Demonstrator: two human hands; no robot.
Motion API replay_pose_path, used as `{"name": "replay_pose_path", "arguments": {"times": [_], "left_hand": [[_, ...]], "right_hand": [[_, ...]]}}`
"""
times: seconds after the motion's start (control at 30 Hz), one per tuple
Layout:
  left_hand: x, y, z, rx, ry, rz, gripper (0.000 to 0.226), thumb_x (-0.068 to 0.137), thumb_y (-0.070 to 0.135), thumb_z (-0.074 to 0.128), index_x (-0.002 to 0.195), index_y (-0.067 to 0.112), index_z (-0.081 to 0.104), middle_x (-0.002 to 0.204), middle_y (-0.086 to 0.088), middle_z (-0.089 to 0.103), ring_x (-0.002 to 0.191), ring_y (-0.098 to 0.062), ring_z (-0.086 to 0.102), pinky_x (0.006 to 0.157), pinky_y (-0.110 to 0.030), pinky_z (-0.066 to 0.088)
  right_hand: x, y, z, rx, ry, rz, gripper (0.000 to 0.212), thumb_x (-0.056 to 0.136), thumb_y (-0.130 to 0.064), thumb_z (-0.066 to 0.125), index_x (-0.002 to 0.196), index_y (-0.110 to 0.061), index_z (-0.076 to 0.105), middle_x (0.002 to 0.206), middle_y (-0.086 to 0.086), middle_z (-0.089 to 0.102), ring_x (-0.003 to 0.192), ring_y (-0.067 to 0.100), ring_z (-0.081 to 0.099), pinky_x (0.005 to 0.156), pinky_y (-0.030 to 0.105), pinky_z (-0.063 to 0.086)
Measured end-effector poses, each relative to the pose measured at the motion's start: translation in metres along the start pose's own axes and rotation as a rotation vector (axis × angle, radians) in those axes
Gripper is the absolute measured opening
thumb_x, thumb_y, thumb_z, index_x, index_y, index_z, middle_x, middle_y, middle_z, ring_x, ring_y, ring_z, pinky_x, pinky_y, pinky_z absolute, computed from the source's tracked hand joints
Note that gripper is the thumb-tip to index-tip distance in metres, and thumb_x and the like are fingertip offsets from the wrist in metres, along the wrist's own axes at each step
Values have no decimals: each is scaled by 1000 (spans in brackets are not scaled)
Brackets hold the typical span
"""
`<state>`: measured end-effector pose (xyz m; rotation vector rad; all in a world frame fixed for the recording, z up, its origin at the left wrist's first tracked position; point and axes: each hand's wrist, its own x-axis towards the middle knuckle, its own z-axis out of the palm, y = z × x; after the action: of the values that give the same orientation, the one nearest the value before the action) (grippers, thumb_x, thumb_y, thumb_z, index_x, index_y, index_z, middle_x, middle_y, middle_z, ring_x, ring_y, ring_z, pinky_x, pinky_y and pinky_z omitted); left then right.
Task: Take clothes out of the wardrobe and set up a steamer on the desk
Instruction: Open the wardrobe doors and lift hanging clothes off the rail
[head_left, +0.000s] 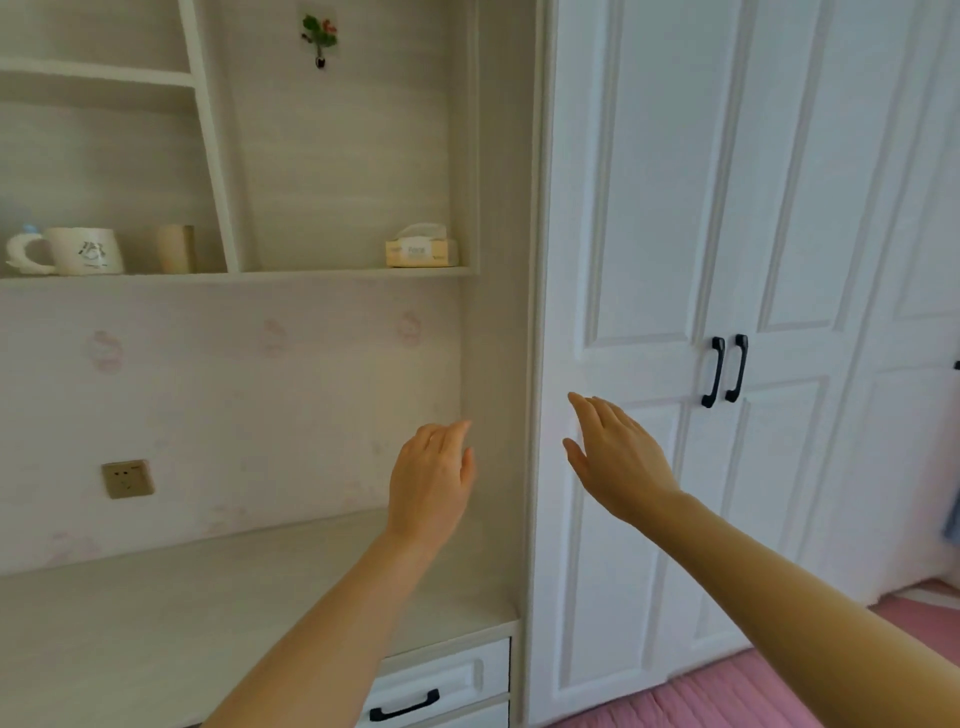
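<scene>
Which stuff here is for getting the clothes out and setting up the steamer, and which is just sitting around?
For the job: wardrobe doors, door handles, desk, wall socket (maybe, for the steamer), left hand and right hand, both holding nothing.

Just sitting around: mug, cup, tissue box, wall flower, drawer.

Left hand (431, 478) and right hand (618, 462) outstretched, fingers (597, 410) relaxed, empty

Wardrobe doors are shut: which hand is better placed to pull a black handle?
Likely right. The right hand is open in front of the white panelled wardrobe door, close to the two black handles. The left hand hangs farther off, above the pale desk.
</scene>
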<state>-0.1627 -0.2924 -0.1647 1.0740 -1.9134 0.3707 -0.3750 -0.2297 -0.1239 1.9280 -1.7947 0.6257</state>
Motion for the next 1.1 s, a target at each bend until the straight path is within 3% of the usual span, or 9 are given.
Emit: {"name": "replay_pose_path", "arguments": {"times": [0.17,0.27,0.4,0.53,0.8,1.1], "left_hand": [[0,16,55,-113,-82,29,29,83,12,66,111,6,65,96,-6,70,91,-26,64,72,-37,54],[1,32,82,-174,-121,40,28,88,19,54,111,8,65,97,-4,70,90,-25,64,73,-36,54],[5,57,113,-276,-183,-12,29,92,18,54,118,12,62,106,-1,68,100,-19,61,81,-35,52],[17,83,142,-309,-208,13,26,91,18,54,115,14,63,100,1,68,94,-18,62,75,-31,51],[69,142,211,-392,-225,-24,31,97,26,48,127,20,56,119,1,62,99,-14,62,86,-21,47],[131,208,281,-412,-162,1,26,92,20,58,117,15,62,109,-5,66,90,-19,66,80,-27,54]], "right_hand": [[-3,34,25,10,-55,117,54,100,-34,40,146,-10,26,141,5,45,132,20,40,104,30,37],[-6,59,35,8,-74,184,53,99,-34,39,145,-10,27,138,6,48,130,21,43,100,30,40],[-5,94,43,-11,-95,256,51,100,-34,38,145,-11,28,140,4,47,130,19,42,97,28,41],[4,132,48,1,-103,323,49,100,-34,37,144,-12,29,137,4,49,127,20,44,91,29,43],[44,221,59,46,-54,362,46,99,-33,39,140,-13,33,133,4,52,120,23,51,86,35,48],[99,307,56,203,21,402,45,98,-31,42,139,-12,37,134,6,53,112,24,56,90,35,47]]}}
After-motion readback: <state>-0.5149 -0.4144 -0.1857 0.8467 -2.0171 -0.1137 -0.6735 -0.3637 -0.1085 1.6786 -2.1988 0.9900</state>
